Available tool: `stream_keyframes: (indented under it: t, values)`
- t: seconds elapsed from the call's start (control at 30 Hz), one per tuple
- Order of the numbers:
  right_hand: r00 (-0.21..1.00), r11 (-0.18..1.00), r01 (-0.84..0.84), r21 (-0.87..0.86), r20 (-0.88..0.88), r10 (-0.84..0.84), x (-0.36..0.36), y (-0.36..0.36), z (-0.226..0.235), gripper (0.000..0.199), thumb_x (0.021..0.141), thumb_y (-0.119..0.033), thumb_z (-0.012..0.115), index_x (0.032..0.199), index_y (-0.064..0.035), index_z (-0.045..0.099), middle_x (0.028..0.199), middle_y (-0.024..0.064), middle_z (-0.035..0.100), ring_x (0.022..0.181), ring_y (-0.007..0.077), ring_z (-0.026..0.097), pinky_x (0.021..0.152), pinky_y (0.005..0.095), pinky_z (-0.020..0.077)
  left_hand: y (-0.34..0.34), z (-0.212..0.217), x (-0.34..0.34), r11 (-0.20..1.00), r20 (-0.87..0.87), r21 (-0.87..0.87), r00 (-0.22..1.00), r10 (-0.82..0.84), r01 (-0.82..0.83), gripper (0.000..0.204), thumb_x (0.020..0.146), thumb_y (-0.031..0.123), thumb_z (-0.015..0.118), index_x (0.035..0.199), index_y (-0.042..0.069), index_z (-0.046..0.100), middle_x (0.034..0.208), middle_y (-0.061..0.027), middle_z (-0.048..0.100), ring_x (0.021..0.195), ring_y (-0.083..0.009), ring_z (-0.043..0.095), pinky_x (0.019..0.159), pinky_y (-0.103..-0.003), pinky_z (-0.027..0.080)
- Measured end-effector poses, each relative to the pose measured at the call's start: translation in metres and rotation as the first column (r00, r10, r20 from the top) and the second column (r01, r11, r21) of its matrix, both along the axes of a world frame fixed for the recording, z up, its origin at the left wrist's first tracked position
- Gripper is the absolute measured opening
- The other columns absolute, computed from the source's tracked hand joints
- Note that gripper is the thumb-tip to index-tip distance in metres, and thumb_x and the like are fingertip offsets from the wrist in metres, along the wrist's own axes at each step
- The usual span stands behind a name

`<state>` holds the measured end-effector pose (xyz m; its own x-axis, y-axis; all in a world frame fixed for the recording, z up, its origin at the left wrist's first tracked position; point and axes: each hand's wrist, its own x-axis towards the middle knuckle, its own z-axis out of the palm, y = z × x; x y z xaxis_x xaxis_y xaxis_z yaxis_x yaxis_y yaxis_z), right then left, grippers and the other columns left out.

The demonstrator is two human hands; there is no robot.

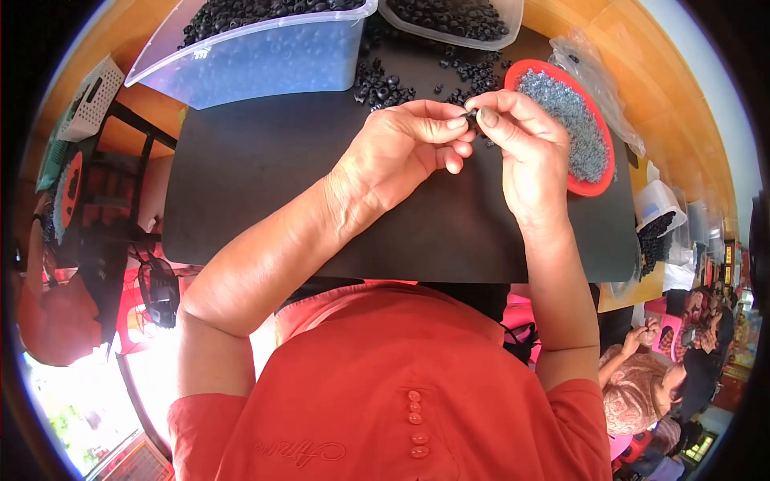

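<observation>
Above the far half of the table, my left hand (395, 148) and my right hand (533, 148) meet fingertip to fingertip. Between them is a small black part (472, 118), pinched by the thumb and forefinger of each hand; its exact shape is mostly hidden. Just beyond my hands lie loose black parts (385, 90), small and rounded, in scattered heaps. Beside my right hand stands a red oval basin (603, 128) filled with tiny blue-grey pieces (565, 120), too small to make out.
A large translucent bin (281, 68) of black parts stands at the far left of the dark table (241, 192), with a smaller clear tub (505, 32) beside it. A crumpled plastic bag (597, 72) lies behind the basin. Another person (638, 393) sits at the right.
</observation>
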<state>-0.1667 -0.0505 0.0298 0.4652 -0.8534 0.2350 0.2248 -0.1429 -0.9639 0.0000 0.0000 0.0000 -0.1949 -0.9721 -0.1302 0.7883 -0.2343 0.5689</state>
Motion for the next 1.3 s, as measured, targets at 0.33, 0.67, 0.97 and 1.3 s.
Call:
stream_keyframes:
  t: [0.33, 0.67, 0.97, 1.3]
  values:
    - [0.997, 0.998, -0.064, 0.012, -0.046, 0.064, -0.003, -0.002, 0.004, 0.012, 0.093, -0.004, 0.061, 0.100, 0.0027, 0.069, 0.095, 0.0049, 0.067, 0.090, 0.0133, 0.060, 0.086, 0.0269, 0.0452, 0.001, 0.002, -0.002, 1.000, 0.009, -0.005, 1.000, 0.018, -0.018, 0.012, 0.091, 0.001, 0.062, 0.101, -0.005, 0.060, 0.090, -0.0150, 0.066, 0.079, -0.0247, 0.065, 0.069, -0.034, 0.053]
    - [0.963, 0.816, 0.066, -0.575, -0.177, -0.202, 0.000, 0.001, -0.003, 0.009, 0.089, 0.003, 0.064, 0.098, 0.0043, 0.068, 0.089, 0.0046, 0.065, 0.080, 0.0105, 0.061, 0.072, 0.0223, 0.0481, 0.002, 0.002, -0.002, 1.000, -0.013, 0.013, 1.000, 0.022, -0.021, 0.013, 0.091, 0.002, 0.062, 0.102, -0.006, 0.061, 0.090, -0.0142, 0.066, 0.080, -0.0237, 0.065, 0.071, -0.035, 0.052]
    - [0.946, 0.786, 0.115, -0.607, -0.176, -0.274, 0.002, 0.005, -0.006, 0.010, 0.089, 0.003, 0.065, 0.098, 0.0031, 0.069, 0.086, 0.0046, 0.064, 0.076, 0.0106, 0.060, 0.069, 0.0233, 0.0472, 0.004, 0.005, -0.002, 0.997, 0.020, 0.023, 0.997, 0.073, -0.074, 0.013, 0.091, 0.002, 0.063, 0.101, -0.006, 0.061, 0.089, -0.0137, 0.066, 0.080, -0.0232, 0.065, 0.072, -0.035, 0.053]
    - [0.892, 0.616, 0.111, -0.780, -0.195, -0.408, 0.002, 0.006, -0.004, 0.012, 0.085, 0.003, 0.066, 0.097, 0.0022, 0.066, 0.083, 0.0060, 0.062, 0.074, 0.0137, 0.060, 0.066, 0.0248, 0.0479, 0.005, 0.008, -0.005, 0.994, 0.097, 0.037, 0.990, 0.100, -0.104, 0.013, 0.091, 0.001, 0.063, 0.101, -0.006, 0.061, 0.088, -0.0136, 0.066, 0.078, -0.0226, 0.065, 0.070, -0.034, 0.053]
